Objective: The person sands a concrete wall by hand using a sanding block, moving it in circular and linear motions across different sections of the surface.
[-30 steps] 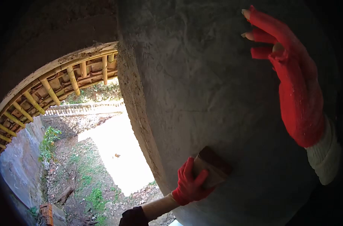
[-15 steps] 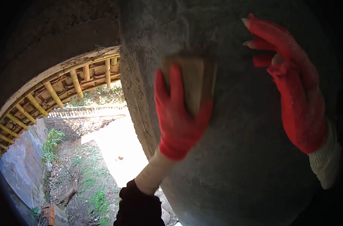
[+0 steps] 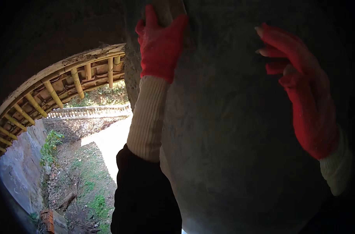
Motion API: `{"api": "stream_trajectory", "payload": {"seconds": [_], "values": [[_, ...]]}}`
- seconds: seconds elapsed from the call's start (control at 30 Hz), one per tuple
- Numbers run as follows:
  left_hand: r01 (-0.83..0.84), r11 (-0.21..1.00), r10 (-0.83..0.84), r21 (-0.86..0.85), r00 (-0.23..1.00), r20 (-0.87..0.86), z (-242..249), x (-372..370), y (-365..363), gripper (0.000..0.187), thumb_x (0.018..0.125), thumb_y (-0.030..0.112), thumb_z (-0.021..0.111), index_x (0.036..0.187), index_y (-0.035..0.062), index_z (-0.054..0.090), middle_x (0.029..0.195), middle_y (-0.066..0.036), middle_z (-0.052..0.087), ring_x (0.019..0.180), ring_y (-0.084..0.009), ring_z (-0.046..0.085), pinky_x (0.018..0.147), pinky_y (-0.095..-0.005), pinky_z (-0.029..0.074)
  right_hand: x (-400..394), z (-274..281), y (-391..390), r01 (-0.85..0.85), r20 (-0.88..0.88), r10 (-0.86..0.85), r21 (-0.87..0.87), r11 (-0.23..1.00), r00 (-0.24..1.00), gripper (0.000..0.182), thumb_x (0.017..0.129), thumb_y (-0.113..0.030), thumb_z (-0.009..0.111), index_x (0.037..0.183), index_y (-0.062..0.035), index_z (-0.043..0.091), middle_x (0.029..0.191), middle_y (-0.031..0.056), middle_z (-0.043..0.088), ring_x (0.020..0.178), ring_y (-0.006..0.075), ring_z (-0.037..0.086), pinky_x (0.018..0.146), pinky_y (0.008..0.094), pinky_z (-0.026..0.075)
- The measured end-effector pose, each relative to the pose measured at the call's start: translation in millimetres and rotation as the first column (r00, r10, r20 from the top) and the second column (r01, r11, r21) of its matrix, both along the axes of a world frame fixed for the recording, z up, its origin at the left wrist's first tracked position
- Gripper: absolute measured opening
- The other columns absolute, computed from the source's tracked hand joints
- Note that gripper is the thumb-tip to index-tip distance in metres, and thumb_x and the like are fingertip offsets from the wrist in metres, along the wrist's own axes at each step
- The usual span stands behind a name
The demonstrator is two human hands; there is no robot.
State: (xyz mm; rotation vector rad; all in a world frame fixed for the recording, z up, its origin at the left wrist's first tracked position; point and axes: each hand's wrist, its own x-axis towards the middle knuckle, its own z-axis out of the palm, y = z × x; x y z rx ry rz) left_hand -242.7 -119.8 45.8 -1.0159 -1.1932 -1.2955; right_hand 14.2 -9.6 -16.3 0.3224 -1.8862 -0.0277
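Observation:
My left hand [image 3: 160, 48], in a red glove with a ribbed pale cuff, is closed on a rectangular brown block [image 3: 166, 11] at the top of the view. The fingers lie over its back and the thumb along its right side. The block is against a grey plastered wall [image 3: 224, 128], close to the wall's left edge; its upper part is cut off by the frame. At the right, my right hand [image 3: 304, 84] wears a red glove with some bare fingertips showing. Its fingers are bent and apart, holding nothing; whether they touch the wall cannot be made out.
Left of the wall edge is an opening onto a yard [image 3: 84, 183] far below. A tiled roof edge with bamboo rafters [image 3: 52, 93] curves across it. Lower left are a side wall [image 3: 21, 167], a green shrub [image 3: 52, 146] and orange hollow bricks [image 3: 47, 221].
My left hand has moved up and slightly left along the wall with the block, which is now partly out of frame. My right hand has barely shifted.

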Motion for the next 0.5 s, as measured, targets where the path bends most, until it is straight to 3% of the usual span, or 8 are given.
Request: {"api": "stream_trajectory", "payload": {"seconds": [0.1,0.17,0.2,0.23,0.3,0.4,0.47,0.5], "values": [[-0.007,1.000,0.007,-0.012,1.000,-0.017,-54.9,9.1,4.0,0.098,0.077,0.040,0.078,0.154,0.0049,0.029,0.151,-0.037,0.026,0.136,-0.0508,0.037,0.110,-0.0491,0.037,-0.3,0.8,1.7,-0.007,0.014,0.007,-0.011,1.000,1.000,0.052,0.097,-0.029,0.042,0.141,-0.0029,0.051,0.144,0.0119,0.052,0.116,0.0228,0.058,0.095,0.0352,0.047],[-0.143,0.988,0.132,-0.063,0.980,-0.146,-145.7,16.7,2.0,0.097,0.075,0.035,0.080,0.153,0.0057,0.031,0.151,-0.037,0.024,0.134,-0.0532,0.037,0.109,-0.0527,0.038,0.8,0.4,4.0,-0.037,0.012,0.038,-0.005,0.999,0.999,0.053,0.094,-0.027,0.043,0.140,-0.0030,0.051,0.144,0.0124,0.052,0.116,0.0231,0.058,0.095,0.0354,0.047],[-0.133,0.978,0.116,-0.161,0.987,-0.112,-200.4,28.0,-6.0,0.098,0.073,0.031,0.082,0.153,0.0075,0.030,0.151,-0.038,0.024,0.131,-0.0562,0.038,0.105,-0.0579,0.039,0.1,-0.5,3.6,-0.050,0.018,0.050,-0.014,0.999,0.999,0.053,0.094,-0.026,0.043,0.140,-0.0030,0.051,0.144,0.0124,0.052,0.116,0.0231,0.058,0.095,0.0355,0.047],[-0.107,0.959,0.079,-0.261,0.990,-0.119,-262.8,29.7,-12.3,0.105,0.077,0.030,0.079,0.158,0.0053,0.017,0.156,-0.034,0.014,0.141,-0.0545,0.027,0.111,-0.0580,0.033,-4.2,-2.5,2.0,-0.067,0.017,0.068,-0.012,0.998,0.998,0.053,0.093,-0.026,0.044,0.140,-0.0030,0.051,0.144,0.0124,0.052,0.116,0.0232,0.058,0.095,0.0355,0.047],[-0.031,0.948,0.003,-0.316,0.996,-0.087,-353.3,26.4,-17.3,0.107,0.076,0.028,0.079,0.158,0.0072,0.014,0.156,-0.035,0.011,0.139,-0.0565,0.028,0.109,-0.0601,0.035,-8.1,-3.1,0.4,-0.078,0.018,0.078,-0.013,0.997,0.997,0.053,0.092,-0.025,0.044,0.140,-0.0030,0.052,0.144,0.0125,0.052,0.116,0.0233,0.058,0.095,0.0355,0.047],[-0.049,0.946,0.044,-0.322,0.999,-0.022,-316.7,28.2,-19.5,0.108,0.076,0.028,0.080,0.158,0.0075,0.014,0.157,-0.033,0.010,0.140,-0.0550,0.028,0.110,-0.0583,0.035,-8.4,-2.8,1.3,-0.075,0.027,0.075,-0.017,0.997,0.997,0.053,0.091,-0.023,0.044,0.140,-0.0030,0.052,0.144,0.0126,0.052,0.116,0.0234,0.058,0.095,0.0356,0.047],[-0.135,0.953,0.125,-0.271,0.991,-0.054,-222.2,15.4,-17.0,0.106,0.077,0.031,0.080,0.158,0.0070,0.017,0.158,-0.028,0.015,0.144,-0.0466,0.026,0.115,-0.0516,0.031,-4.9,-2.0,4.8,-0.061,0.034,0.062,-0.014,0.998,0.998,0.054,0.090,-0.022,0.045,0.140,-0.0029,0.052,0.143,0.0126,0.052,0.116,0.0235,0.058,0.095,0.0356,0.047],[-0.159,0.976,0.144,-0.151,0.984,-0.106,-168.2,-1.4,-9.6,0.100,0.075,0.033,0.081,0.155,0.0062,0.028,0.154,-0.034,0.021,0.138,-0.0515,0.033,0.110,-0.0536,0.036,-3.5,-2.3,4.5,-0.053,0.041,0.054,-0.008,0.999,0.998,0.054,0.090,-0.022,0.045,0.140,-0.0029,0.052,0.143,0.0127,0.052,0.116,0.0235,0.058,0.095,0.0356,0.047]]}}
